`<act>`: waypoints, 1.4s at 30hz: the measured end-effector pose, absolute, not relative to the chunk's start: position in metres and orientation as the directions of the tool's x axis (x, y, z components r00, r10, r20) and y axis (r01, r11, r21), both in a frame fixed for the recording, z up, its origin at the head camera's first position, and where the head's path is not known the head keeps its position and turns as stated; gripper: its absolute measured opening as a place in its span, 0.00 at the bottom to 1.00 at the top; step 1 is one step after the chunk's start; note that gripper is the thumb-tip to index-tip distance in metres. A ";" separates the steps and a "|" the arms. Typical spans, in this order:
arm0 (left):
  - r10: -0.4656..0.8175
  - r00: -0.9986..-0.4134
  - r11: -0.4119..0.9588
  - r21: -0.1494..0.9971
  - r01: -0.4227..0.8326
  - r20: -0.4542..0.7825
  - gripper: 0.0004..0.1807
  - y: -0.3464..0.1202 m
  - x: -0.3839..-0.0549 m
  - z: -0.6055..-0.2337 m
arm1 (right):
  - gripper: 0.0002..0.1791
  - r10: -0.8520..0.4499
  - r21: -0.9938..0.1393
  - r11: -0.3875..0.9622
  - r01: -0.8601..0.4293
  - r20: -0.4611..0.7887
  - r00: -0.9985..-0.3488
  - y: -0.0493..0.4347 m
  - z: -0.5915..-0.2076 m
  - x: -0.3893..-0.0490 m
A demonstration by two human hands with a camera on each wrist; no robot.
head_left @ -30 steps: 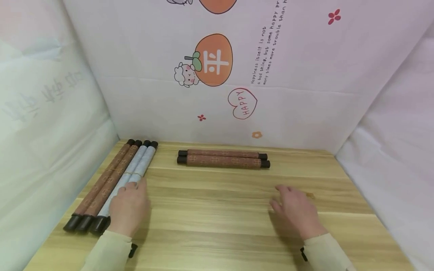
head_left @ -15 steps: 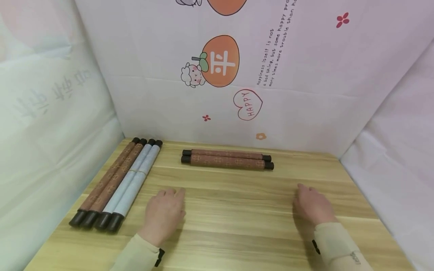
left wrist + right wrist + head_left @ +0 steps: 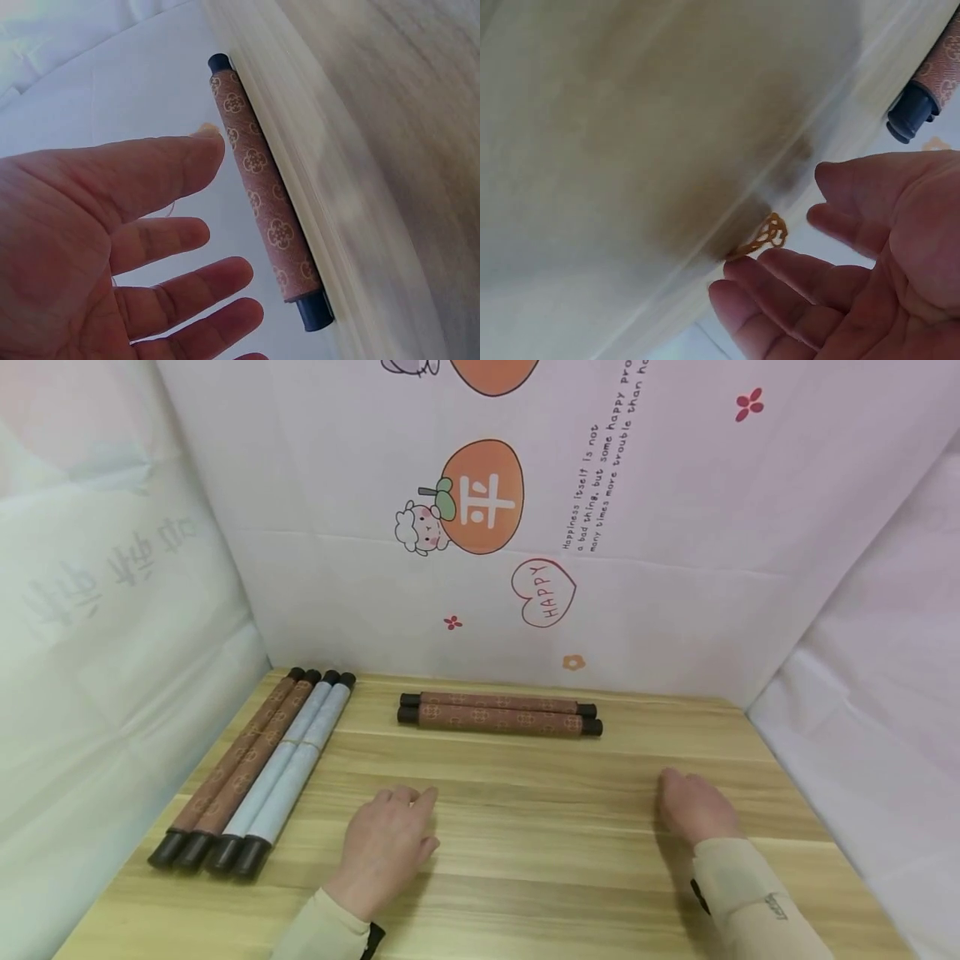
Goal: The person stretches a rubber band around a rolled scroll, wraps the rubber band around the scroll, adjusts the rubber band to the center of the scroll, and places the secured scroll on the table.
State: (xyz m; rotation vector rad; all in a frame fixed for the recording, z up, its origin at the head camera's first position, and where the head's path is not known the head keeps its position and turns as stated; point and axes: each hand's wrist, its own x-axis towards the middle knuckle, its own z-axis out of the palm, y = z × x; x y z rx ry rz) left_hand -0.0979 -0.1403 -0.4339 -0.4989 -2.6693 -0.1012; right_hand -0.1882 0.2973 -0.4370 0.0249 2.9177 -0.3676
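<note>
My left hand (image 3: 386, 847) hovers over the middle of the table with loose fingers and holds nothing. In the left wrist view its thumb and fingers are spread apart, with a brown scroll (image 3: 255, 165) beyond them. My right hand (image 3: 697, 806) is low over the right side of the table, fingers loosely bent. Beside its fingertips in the right wrist view lies a small tangle of orange-brown bands (image 3: 769, 232); the hand hides it in the head view. Two light blue scrolls (image 3: 288, 768), banded together, lie left of my left hand.
Two brown patterned scrolls (image 3: 236, 760) lie left of the blue pair. Another brown pair (image 3: 498, 718) lies crosswise near the back of the wooden table (image 3: 540, 835). White printed cloth (image 3: 660, 610) encloses the back and both sides.
My left hand has left the blue scrolls and moved right to the middle of the table. My right hand has shifted right, over the orange-brown bands. The scrolls lie as before.
</note>
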 end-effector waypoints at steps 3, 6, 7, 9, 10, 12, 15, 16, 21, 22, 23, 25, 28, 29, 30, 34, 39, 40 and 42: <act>0.337 -0.823 0.926 -0.005 0.377 0.457 0.30 -0.139 -0.097 -0.436 | 0.05 -0.076 -0.158 0.986 -0.054 -0.139 -0.987 0.302 -0.440 -0.189; 0.345 -0.814 0.920 0.002 0.391 0.467 0.31 -0.139 -0.097 -0.438 | 0.05 -0.083 -0.141 0.988 -0.065 -0.123 -0.989 0.309 -0.443 -0.188; 0.348 -0.811 0.919 0.003 0.395 0.470 0.31 -0.139 -0.097 -0.438 | 0.05 -0.084 -0.137 0.988 -0.067 -0.122 -0.989 0.311 -0.444 -0.188; 0.354 -0.806 0.916 -0.001 0.401 0.475 0.31 -0.138 -0.097 -0.439 | 0.07 -0.072 -0.135 0.989 -0.055 -0.122 -0.990 0.314 -0.445 -0.188; 0.357 -0.803 0.915 -0.005 0.404 0.478 0.31 -0.138 -0.097 -0.439 | 0.07 -0.064 -0.131 0.990 -0.048 -0.122 -0.990 0.316 -0.445 -0.189; 0.360 -0.798 0.913 -0.006 0.408 0.482 0.31 -0.138 -0.097 -0.440 | 0.09 -0.047 -0.126 0.991 -0.032 -0.118 -0.992 0.317 -0.444 -0.189; 0.364 -0.792 0.908 0.001 0.418 0.490 0.31 -0.137 -0.097 -0.440 | 0.10 -0.025 -0.131 0.991 -0.012 -0.104 -0.994 0.320 -0.444 -0.188; 0.367 -0.789 0.906 0.004 0.423 0.492 0.31 -0.137 -0.097 -0.439 | 0.10 -0.026 -0.129 0.992 -0.013 -0.097 -0.995 0.321 -0.444 -0.188; 0.371 -0.799 0.900 0.030 0.435 0.474 0.29 -0.135 -0.096 -0.437 | 0.10 -0.025 -0.127 0.992 -0.016 -0.070 -0.997 0.325 -0.446 -0.188; 0.368 -0.808 0.900 0.042 0.434 0.459 0.29 -0.134 -0.096 -0.437 | 0.11 -0.022 -0.129 0.992 -0.013 -0.069 -0.997 0.325 -0.446 -0.188; 0.363 -0.820 0.900 0.062 0.431 0.443 0.29 -0.134 -0.095 -0.436 | 0.11 -0.017 -0.133 0.991 -0.008 -0.071 -0.997 0.325 -0.446 -0.188; 0.348 -0.841 0.897 0.113 0.427 0.415 0.28 -0.133 -0.094 -0.434 | 0.10 -0.011 -0.148 0.989 0.001 -0.079 -0.997 0.322 -0.445 -0.189; 0.324 -0.861 0.885 0.195 0.422 0.392 0.27 -0.132 -0.093 -0.431 | 0.12 -0.011 -0.176 0.984 0.004 -0.085 -0.996 0.313 -0.444 -0.190; 0.319 -0.862 0.879 0.218 0.425 0.394 0.26 -0.132 -0.093 -0.430 | 0.13 -0.017 -0.181 0.983 -0.003 -0.078 -0.997 0.309 -0.444 -0.189; 0.315 -0.863 0.873 0.237 0.427 0.396 0.26 -0.131 -0.093 -0.429 | 0.13 -0.023 -0.185 0.983 -0.009 -0.070 -0.997 0.304 -0.443 -0.189; 0.299 -0.871 0.850 0.306 0.429 0.390 0.24 -0.128 -0.094 -0.426 | 0.12 -0.072 -0.179 0.981 -0.076 0.029 -0.997 0.280 -0.444 -0.184; 0.291 -0.866 0.815 0.369 0.447 0.407 0.23 -0.124 -0.094 -0.423 | 0.08 -0.174 -0.173 0.962 -0.212 0.211 -0.962 0.246 -0.440 -0.173; 0.291 -0.861 0.806 0.378 0.455 0.416 0.23 -0.123 -0.094 -0.423 | 0.07 -0.188 -0.174 0.957 -0.233 0.244 -0.951 0.239 -0.438 -0.170; 0.290 -0.856 0.794 0.392 0.465 0.428 0.23 -0.121 -0.095 -0.421 | 0.06 -0.211 -0.174 0.947 -0.270 0.297 -0.931 0.225 -0.435 -0.165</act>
